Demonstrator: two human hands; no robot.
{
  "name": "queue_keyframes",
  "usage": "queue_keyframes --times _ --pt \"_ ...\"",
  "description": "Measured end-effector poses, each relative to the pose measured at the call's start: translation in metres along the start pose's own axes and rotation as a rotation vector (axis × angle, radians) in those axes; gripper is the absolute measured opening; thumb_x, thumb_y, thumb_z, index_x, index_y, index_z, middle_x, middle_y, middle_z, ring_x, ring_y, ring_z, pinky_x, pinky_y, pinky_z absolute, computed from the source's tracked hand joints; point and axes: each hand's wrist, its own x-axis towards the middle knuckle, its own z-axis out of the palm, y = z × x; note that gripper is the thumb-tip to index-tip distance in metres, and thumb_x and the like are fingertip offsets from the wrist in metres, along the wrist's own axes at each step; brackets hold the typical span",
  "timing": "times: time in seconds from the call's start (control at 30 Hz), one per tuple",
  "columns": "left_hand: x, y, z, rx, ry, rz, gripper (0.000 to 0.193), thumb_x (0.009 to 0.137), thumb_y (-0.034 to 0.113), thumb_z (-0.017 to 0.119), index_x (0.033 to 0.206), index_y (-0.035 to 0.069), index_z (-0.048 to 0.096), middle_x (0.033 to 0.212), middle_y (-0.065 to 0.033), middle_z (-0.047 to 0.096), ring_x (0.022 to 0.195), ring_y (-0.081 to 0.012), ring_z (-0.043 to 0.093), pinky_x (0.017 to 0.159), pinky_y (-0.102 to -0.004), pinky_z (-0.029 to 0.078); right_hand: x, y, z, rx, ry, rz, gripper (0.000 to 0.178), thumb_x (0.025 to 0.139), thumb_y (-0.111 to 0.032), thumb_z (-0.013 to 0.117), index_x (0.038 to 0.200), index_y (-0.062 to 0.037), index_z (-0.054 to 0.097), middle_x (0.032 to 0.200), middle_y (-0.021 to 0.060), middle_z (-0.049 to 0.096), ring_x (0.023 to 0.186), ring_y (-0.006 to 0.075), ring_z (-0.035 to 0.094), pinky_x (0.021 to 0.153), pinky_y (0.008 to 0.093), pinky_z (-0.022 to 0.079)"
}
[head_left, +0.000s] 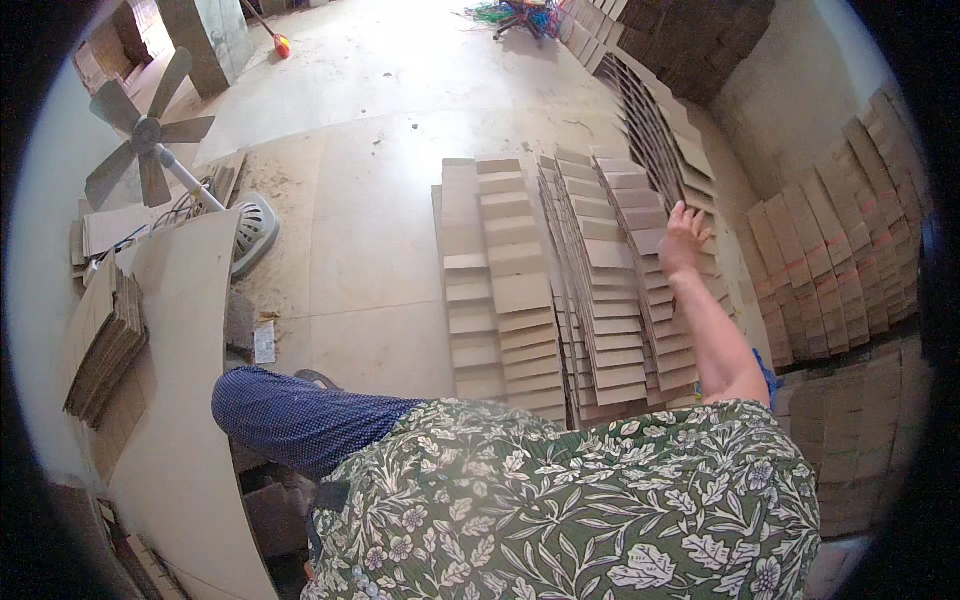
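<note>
My right arm reaches forward, and my right hand point(683, 243) rests on the rightmost row of overlapping cardboard pieces point(692, 160). Its fingers are stretched out and a little apart against the cardboard edges. Beyond the hand, this row bends away in a curve and is slightly blurred. Just left of the hand lie more rows of overlapped brown cardboard strips point(610, 270), side by side on the floor. Two further rows point(515, 255) stand left of those. My left hand is out of sight; the patterned green shirt fills the lower part of the picture.
Bundled cardboard stacks point(830, 260) line the right wall. At left, a fan point(147, 135) on a stand lies beside a pale curved board point(185, 390) bearing a cardboard bundle point(105, 345). A pillar point(210, 45) and a red-and-yellow object point(282, 46) are far left.
</note>
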Motion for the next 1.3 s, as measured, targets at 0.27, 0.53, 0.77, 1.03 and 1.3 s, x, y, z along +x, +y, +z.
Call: queue_keyframes --times 0.27,0.53,0.77,1.03,1.3 --pt "0.007 0.019 0.0 0.011 -0.017 0.046 0.026 0.086 0.007 0.056 0.109 -0.003 0.063 0.098 -0.0166 0.067 0.086 -0.0241 0.063 0.075 -0.0372 0.049 -0.111 -0.049 0.097 0.103 -0.676 0.14 0.05 0.096 -0.027 0.033 0.137 0.0032 0.033 0.14 0.0301 0.032 0.129 0.0521 0.026 0.101 0.0648 0.022" --pt "0.006 0.027 0.002 0.002 -0.008 0.061 0.027 0.086 0.008 0.057 0.109 -0.003 0.064 0.097 -0.0166 0.067 0.085 -0.0242 0.063 0.075 -0.0371 0.049 -0.089 -0.024 0.137 0.24 -0.603 0.506 0.054 0.096 -0.032 0.031 0.133 0.0074 0.037 0.134 0.0324 0.038 0.112 0.0477 0.045 0.097 0.0569 0.033" --pt "0.002 0.026 0.003 -0.003 -0.004 0.062 0.027 0.085 0.01 0.058 0.109 -0.003 0.064 0.096 -0.0166 0.067 0.084 -0.0244 0.063 0.075 -0.0371 0.049 -0.1 -0.051 0.076 0.029 -0.809 -0.202 0.039 0.092 -0.014 0.044 0.127 0.0025 0.046 0.118 0.0227 0.058 0.104 0.039 0.057 0.077 0.0488 0.051" --pt "0.002 0.021 0.0 -0.01 0.0 0.051 0.028 0.085 0.011 0.058 0.108 -0.003 0.064 0.096 -0.0165 0.067 0.083 -0.0246 0.063 0.075 -0.037 0.049 -0.118 -0.083 0.049 -0.117 -0.893 -0.433 0.031 0.082 -0.011 0.059 0.111 -0.0038 0.063 0.116 0.015 0.059 0.104 0.0345 0.061 0.074 0.046 0.055" --pt "-0.009 0.01 0.001 -0.027 0.026 0.041 0.028 0.085 0.012 0.059 0.108 -0.003 0.064 0.095 -0.0165 0.067 0.082 -0.0248 0.063 0.074 -0.0369 0.049 -0.095 -0.092 0.055 -0.068 -0.943 -0.496 0.03 0.081 -0.016 0.059 0.109 -0.0055 0.065 0.117 0.0131 0.06 0.099 0.0312 0.064 0.073 0.0466 0.056"
